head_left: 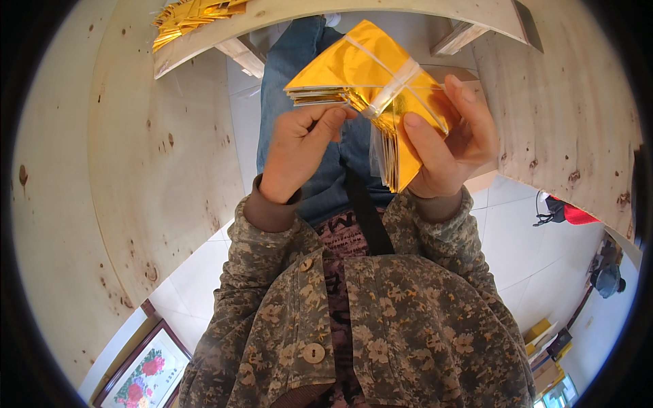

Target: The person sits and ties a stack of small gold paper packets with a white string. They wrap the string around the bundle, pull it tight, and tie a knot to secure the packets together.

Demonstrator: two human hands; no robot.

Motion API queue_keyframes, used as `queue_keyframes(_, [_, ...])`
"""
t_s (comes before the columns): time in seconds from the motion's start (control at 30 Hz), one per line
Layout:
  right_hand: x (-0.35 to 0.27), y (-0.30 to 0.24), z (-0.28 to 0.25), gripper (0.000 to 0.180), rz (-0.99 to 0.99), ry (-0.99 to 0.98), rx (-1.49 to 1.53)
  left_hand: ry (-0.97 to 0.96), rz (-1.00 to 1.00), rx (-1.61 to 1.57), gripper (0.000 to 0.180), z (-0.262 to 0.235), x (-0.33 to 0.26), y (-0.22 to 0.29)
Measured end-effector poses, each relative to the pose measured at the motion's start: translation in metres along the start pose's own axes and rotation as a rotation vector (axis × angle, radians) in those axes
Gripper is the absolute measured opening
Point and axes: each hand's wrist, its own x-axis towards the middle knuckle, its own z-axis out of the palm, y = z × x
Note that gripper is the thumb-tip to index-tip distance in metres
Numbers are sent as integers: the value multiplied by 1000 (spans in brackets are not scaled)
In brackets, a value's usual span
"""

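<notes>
A thick stack of gold foil sheets (367, 71), bound crosswise with clear plastic tape, is held up over my lap in the middle of the view. My right hand (452, 146) grips the stack from its right side, thumb on the front face and fingers behind. My left hand (299, 153) pinches the clear tape (373, 109) at the knot near the stack's lower left corner.
A pale plywood table (136, 170) curves around the left and top, another plywood panel (564, 115) stands at the right. More gold foil sheets (187, 17) lie on the table at the top left. A framed flower picture (146, 374) leans at the bottom left. White tiled floor (517, 245) lies below.
</notes>
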Motion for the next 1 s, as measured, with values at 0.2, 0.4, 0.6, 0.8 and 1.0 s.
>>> queue_keyframes(0.2, [-1, 8, -1, 42, -133, 9, -148, -22, -98, 93, 24, -10, -5, 4])
queue_keyframes(0.4, [3, 9, -6, 38, -75, -33, -147, 62, -61, 0, 20, -2, -5, 2])
queue_keyframes(0.6, [5, 6, -2, 47, 42, 2, -186, 310, 152, 174, 22, 0, -5, 9])
queue_keyframes(0.8, [5, 6, -2, 50, 134, -30, -191, 395, 464, 330, 19, 5, -8, 31])
queue_keyframes(1.0, [-5, 3, 11, 45, 475, 103, 146, 297, 683, 553, 29, 19, -4, 58])
